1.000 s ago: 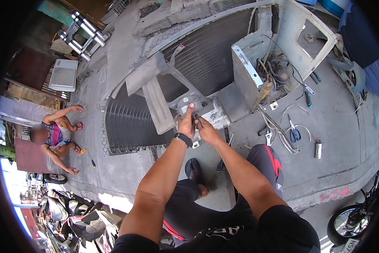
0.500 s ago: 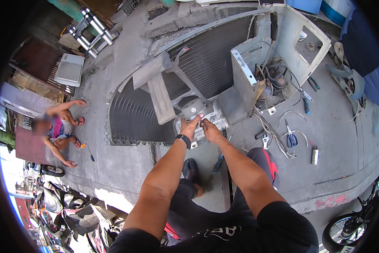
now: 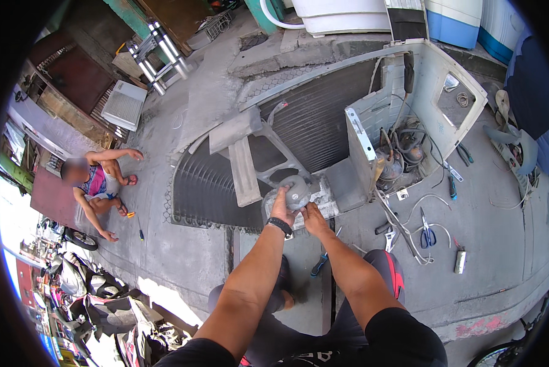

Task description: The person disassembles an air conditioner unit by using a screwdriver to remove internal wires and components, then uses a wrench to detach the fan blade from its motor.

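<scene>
A round grey motor is tilted up in front of me, above the bottom of a dismantled air-conditioner outdoor unit. My left hand is closed on the motor's left side, with a dark band on the wrist. At the lower right edge, my right hand has its fingers pressed together on the motor; their tips are partly hidden. A grey motor bracket rises behind it. The dark finned coil curves around behind the bracket. Under the motor, a pale, dirty base piece shows.
The compressor compartment stands open at right, with pipes and wires. On the concrete lie scissors, pliers, an adjustable wrench, a screwdriver and a small cylinder. Another person sits at left near a folded ladder.
The motor has been tilted, so its round face now shows more fully. Both my hands stay on it, the right one lower along its edge. The whole view has shifted.
</scene>
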The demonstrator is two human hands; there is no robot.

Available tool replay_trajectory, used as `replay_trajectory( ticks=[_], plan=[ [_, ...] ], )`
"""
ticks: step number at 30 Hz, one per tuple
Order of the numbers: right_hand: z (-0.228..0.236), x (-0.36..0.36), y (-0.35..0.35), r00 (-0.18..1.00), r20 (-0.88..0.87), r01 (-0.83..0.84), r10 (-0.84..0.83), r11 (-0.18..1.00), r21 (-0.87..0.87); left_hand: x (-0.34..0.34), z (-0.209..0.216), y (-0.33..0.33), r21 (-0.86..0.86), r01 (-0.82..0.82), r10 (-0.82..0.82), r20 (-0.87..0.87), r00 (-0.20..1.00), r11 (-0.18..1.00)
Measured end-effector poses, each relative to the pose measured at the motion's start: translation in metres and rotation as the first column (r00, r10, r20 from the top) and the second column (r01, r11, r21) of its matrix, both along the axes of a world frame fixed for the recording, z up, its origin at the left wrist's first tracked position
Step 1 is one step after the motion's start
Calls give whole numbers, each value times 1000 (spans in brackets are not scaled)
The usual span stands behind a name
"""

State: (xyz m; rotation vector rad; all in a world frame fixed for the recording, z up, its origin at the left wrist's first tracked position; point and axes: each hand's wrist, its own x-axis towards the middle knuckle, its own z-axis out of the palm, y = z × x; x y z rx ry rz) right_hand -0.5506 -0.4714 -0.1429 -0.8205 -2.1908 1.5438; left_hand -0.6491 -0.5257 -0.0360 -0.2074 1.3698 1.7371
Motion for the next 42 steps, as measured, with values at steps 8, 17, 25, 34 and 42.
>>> replay_trajectory(
  ticks=[8, 17, 25, 34, 42],
  plan=[
    [5, 13, 9, 910, 66, 405, -409, 844, -350, 1, -6, 2, -84, -47, 37, -124, 992, 995],
    [233, -68, 127, 846, -517, -105, -132, 908, -405, 9, 43, 48, 22, -348, 83, -983, 162, 937],
    [250, -90, 150, 859, -497, -313, 121, 893, -324, -36, 71, 79, 117, -65, 134, -869, 476, 991],
    [245, -101, 135, 903, -417, -12, -105, 963, -269, -56, 76, 75, 452, 100, 40, -288, 957, 886],
    [241, -91, 160, 971, -221, -3, -87, 926, -377, -52, 127, 76, 649, 45, -74, 17, 997, 759]
  ],
)
